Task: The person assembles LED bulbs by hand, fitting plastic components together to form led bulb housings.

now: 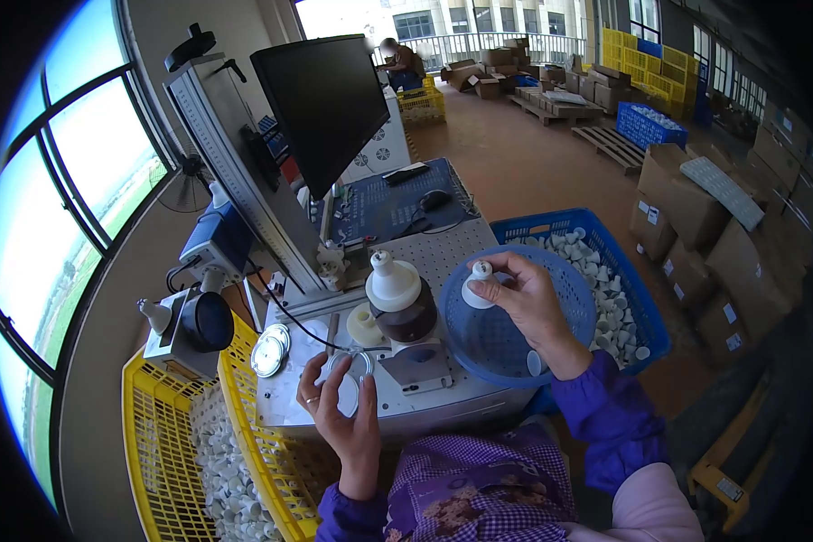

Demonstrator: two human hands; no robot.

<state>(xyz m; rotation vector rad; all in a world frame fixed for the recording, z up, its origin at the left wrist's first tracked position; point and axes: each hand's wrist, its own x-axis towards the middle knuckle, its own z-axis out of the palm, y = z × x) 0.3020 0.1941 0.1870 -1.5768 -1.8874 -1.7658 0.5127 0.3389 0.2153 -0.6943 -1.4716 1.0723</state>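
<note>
My right hand [528, 303] pinches a white bulb housing [479, 287] by its narrow neck, holding it over the blue round basket [520, 339]. My left hand [345, 425] is open, palm up with fingers apart, its fingertips at a round metal-rimmed disc [353, 366] on the bench. Between the hands, another white bulb housing [394, 282] stands neck up on the dark round fixture [405, 318] of the machine. A cream round piece [365, 325] sits just left of that fixture.
Shiny round discs [269, 352] lie at the bench's left. A yellow crate [257, 452] and a blue crate [649, 332], both with white housings, flank the bench. A monitor [321, 108] and the laser-like head [210, 318] rise behind. One person [401, 65] sits far back.
</note>
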